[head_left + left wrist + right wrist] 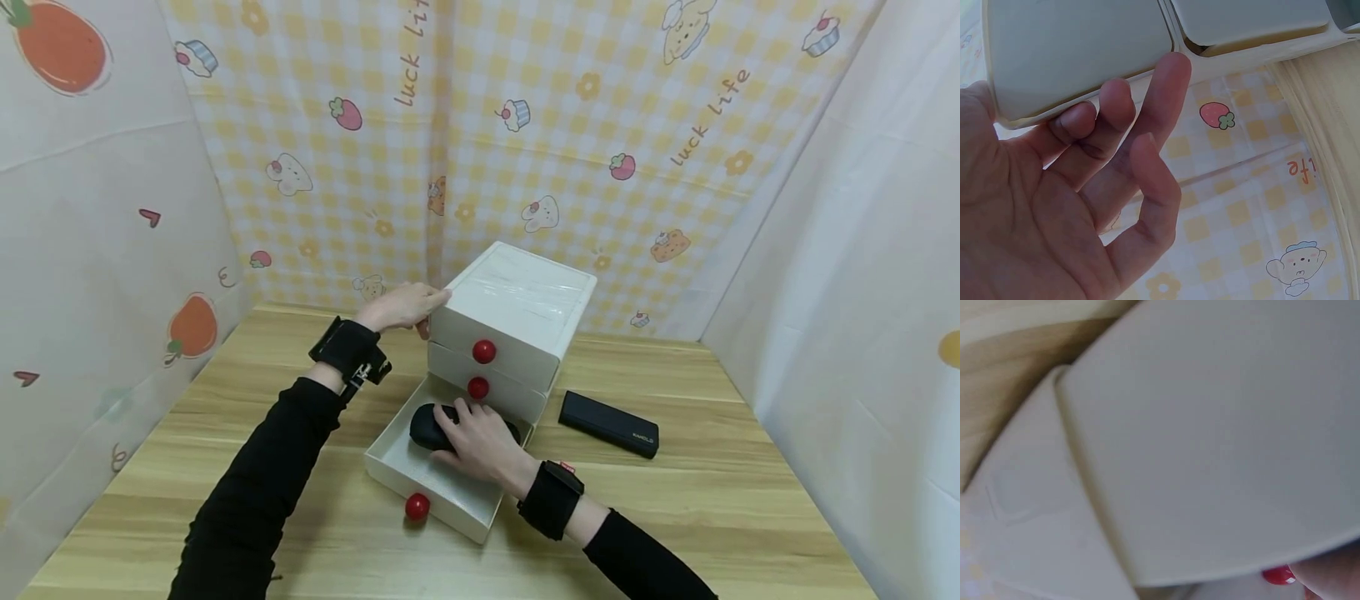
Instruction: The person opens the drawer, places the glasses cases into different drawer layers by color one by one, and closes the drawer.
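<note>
A white drawer unit (517, 292) with red round knobs stands on the table, its bottom drawer (390, 457) pulled out. My left hand (405, 307) rests on the unit's upper left edge; the left wrist view shows its fingers (1169, 87) loosely bent against the side panel. Inside the pulled-out drawer lies a black rounded case (427, 428), like a glasses case. From above, my right hand (480, 442) holds it, covering its middle. The right wrist view is mostly filled by a pale panel (1210, 437), with a red knob (1279, 575) at the bottom.
To the right of the unit, a flat black box (609, 423) with small lettering lies on the wooden table (712, 483). Patterned cloth (480, 167) hangs behind, and white cloth walls stand on both sides.
</note>
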Tool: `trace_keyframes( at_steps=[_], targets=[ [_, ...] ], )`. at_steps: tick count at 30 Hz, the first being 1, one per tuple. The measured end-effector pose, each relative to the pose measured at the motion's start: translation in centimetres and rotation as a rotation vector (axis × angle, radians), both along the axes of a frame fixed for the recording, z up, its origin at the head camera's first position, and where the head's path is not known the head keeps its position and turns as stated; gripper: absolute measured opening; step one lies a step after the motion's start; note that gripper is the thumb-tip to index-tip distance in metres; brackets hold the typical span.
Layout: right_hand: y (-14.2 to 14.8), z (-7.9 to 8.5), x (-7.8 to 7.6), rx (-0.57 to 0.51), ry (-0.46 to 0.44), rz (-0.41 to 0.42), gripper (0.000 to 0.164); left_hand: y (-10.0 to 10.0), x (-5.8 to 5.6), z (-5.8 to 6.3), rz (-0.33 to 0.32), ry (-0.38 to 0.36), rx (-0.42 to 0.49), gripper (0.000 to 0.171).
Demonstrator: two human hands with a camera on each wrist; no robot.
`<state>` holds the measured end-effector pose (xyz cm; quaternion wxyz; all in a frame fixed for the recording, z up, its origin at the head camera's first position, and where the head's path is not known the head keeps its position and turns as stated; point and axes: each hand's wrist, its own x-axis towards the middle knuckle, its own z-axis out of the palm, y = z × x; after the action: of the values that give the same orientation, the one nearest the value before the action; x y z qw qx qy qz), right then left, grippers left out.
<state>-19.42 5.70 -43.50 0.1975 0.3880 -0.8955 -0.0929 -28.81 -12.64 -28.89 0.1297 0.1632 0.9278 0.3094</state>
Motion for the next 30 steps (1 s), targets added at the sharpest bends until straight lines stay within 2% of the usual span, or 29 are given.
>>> trace_keyframes(
  at_steps=[6,12,18,23,30],
  targets=[
    [0.2,-1.5,-1.1,-0.008,0.018,-0.066,0.067,0.2,-0.1,0.0,-0.007,0.008,-0.009,0.052],
    [0.2,-1.8,-1.6,-0.026,0.033,-0.115,0.064,0.3,-0.2,0.1,-0.001,0.006,-0.005,0.052],
    [0.4,-1.4,-1.1,-0.057,-0.045,-0.178,0.060,0.4,-0.3,0.1,-0.007,0.003,-0.003,0.052],
    [1.9,-0.7,-0.4,-0.099,-0.067,-0.124,0.053,0.3,-0.3,-0.1,-0.003,0.001,0.002,0.052],
    [4.0,-0.1,0.4,-0.148,0.006,0.007,0.035,0.1,-0.2,-0.1,0.000,-0.005,-0.001,0.052]
  ],
)
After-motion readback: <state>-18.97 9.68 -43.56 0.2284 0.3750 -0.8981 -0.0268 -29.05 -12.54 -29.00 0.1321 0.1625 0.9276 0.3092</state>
